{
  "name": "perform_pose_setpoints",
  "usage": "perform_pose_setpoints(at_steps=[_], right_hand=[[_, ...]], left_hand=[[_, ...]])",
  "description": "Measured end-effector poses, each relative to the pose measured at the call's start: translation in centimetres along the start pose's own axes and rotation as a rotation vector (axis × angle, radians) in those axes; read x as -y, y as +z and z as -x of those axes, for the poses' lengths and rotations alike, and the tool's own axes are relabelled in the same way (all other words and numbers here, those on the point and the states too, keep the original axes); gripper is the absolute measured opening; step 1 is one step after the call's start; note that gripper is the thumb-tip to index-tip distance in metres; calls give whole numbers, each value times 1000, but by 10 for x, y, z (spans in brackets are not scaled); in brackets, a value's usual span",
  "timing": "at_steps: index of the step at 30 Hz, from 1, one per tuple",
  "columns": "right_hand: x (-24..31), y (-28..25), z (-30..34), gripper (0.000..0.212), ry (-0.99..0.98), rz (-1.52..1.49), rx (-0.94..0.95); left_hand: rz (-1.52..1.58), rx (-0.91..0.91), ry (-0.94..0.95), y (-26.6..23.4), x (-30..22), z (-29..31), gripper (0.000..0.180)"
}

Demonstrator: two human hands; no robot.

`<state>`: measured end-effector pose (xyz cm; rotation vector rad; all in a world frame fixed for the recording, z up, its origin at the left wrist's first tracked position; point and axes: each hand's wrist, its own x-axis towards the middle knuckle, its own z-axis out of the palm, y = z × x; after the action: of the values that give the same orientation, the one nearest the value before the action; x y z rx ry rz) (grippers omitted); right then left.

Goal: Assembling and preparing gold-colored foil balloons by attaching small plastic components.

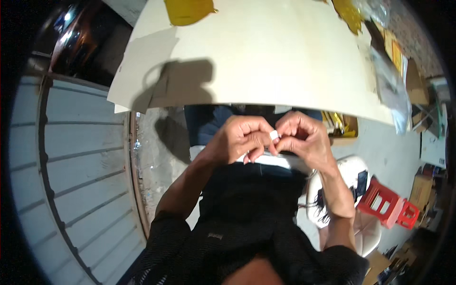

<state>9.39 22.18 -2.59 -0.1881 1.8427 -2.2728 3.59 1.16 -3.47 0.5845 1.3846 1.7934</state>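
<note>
A small white piece (273, 135) sits between the two hands, over the lap and just off the table's near edge; it seems held there, in good light and near the body, so that both sets of fingertips can work on it closely; it looks pale, flat and blocky, its finer detail too small to tell; the left hand (247, 137) pinches it between thumb and forefinger, other fingers loosely curled; the right hand (304, 138) is curled, thumb and forefinger nearly meeting at its right edge, though I cannot tell whether they grip it; beyond lies the pale table (285, 61); right, a red stool (382, 204).
</note>
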Motion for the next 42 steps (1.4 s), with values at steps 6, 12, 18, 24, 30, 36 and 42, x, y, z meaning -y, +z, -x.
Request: perform_pose_setpoints(at_steps=[6, 12, 18, 24, 30, 36, 42], right_hand=[[-11, 11, 9, 18, 39, -41, -94], [-11, 25, 3, 8, -32, 31, -80], [18, 28, -15, 10, -88, 229, -94], [52, 31, -48, 16, -540, 847, 69], [89, 29, -143, 15, -111, 435, -198], [122, -57, -362, 15, -65, 331, -143], [110, -90, -490, 14, -55, 303, -224]], left_hand=[[-32, 88, -6, 0, 4, 5, 19], [-50, -2, 115, -2, 8, 8, 10], [38, -196, 267, 4, 2, 6, 6], [-210, -324, 668, -7, -19, 4, 33], [-436, -572, 763, -53, -48, 3, 34], [-557, -726, 501, -73, -45, -25, 28], [-269, -660, 477, -77, -45, -21, 26]])
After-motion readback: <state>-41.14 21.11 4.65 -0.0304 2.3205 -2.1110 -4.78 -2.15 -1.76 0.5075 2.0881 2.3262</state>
